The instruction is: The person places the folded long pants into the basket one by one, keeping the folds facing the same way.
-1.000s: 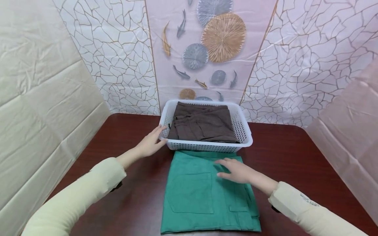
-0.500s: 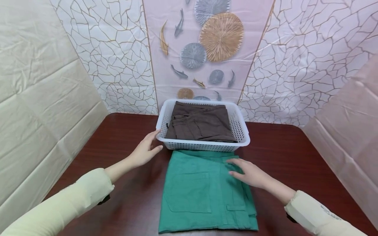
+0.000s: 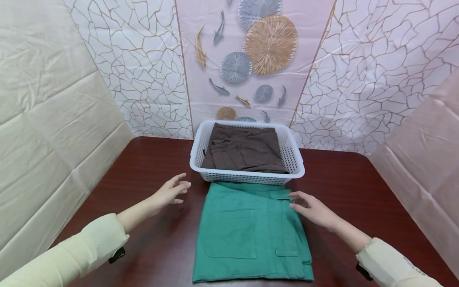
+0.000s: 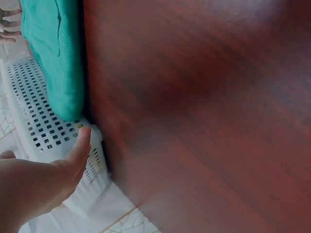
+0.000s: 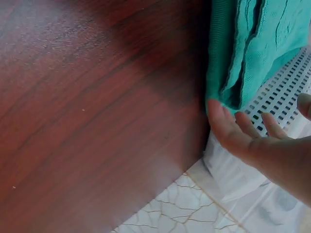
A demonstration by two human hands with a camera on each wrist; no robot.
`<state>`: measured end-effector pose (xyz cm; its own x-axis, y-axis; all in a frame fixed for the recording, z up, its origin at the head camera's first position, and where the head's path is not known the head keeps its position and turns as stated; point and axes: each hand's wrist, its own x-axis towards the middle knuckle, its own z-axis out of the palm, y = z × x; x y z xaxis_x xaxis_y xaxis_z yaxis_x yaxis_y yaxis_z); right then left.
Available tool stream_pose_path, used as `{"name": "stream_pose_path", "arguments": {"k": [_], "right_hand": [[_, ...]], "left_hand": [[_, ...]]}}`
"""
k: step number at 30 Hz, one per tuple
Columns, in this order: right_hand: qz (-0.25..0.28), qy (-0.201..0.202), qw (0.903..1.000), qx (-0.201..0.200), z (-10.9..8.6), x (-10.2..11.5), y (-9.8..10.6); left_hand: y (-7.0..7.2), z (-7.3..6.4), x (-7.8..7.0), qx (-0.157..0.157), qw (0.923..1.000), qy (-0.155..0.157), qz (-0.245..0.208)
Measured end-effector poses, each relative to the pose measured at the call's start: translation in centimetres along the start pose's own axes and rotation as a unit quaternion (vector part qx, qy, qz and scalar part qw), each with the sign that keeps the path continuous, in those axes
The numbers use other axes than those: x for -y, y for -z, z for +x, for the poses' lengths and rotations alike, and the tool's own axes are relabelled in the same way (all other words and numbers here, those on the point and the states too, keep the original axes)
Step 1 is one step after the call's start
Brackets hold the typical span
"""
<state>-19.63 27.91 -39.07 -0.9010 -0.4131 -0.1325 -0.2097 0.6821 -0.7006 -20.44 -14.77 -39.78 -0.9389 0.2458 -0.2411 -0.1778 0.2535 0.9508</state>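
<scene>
A folded green garment with a stitched pocket, apparently trousers (image 3: 229,235), lies flat in front of the white basket (image 3: 247,177). Inside the basket is a folded dark brown garment (image 3: 247,151). My left hand (image 3: 167,195) hovers left of the green trousers and short of the basket's near left corner, fingers loosely bent and holding nothing. Over the upper right edge of the green trousers is my right hand (image 3: 313,209), its fingers relaxed; whether they touch the cloth I cannot tell. The right wrist view shows the layered edge of the green trousers (image 5: 252,53) near those fingers.
The dark red-brown table (image 3: 154,251) extends on both sides of the trousers. Behind the basket hangs a patterned cloth wall (image 3: 150,71). Pale cloth walls (image 3: 50,131) flank the table at left and right.
My left hand has come off the basket's rim and drawn back to the left and toward me. The right hand has moved right, from the middle of the green trousers to their edge.
</scene>
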Motion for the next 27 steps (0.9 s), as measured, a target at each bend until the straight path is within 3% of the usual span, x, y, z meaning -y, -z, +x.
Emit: {"name": "stream_pose_path", "arguments": {"k": [3,6,9,14,20,27], "right_hand": [[0.064,-0.042,0.9969,0.018,-0.1,-0.4,0.4],[0.132,-0.094,0.9863,0.03,-0.3,-0.8,0.7],[0.2,-0.131,0.97,0.044,-0.6,-1.3,1.2],[0.293,-0.159,0.9392,0.083,-1.2,-2.6,1.9],[0.347,-0.201,0.9083,0.118,-1.9,-4.0,1.6],[0.385,-0.214,0.8868,0.139,-1.9,-5.0,1.2]], "left_hand": [[0.0,-0.2,0.7,-0.006,0.9998,-0.006,-0.02],[0.0,-0.4,1.3,-0.009,0.999,0.001,-0.043],[0.0,-0.5,1.6,0.007,0.9966,0.038,-0.072],[-0.1,-0.8,2.1,0.071,0.9858,0.108,-0.107],[-0.4,-1.8,3.1,0.113,0.9726,0.144,-0.144],[-1.0,-2.2,4.2,0.1,0.9642,0.16,-0.187]]}}
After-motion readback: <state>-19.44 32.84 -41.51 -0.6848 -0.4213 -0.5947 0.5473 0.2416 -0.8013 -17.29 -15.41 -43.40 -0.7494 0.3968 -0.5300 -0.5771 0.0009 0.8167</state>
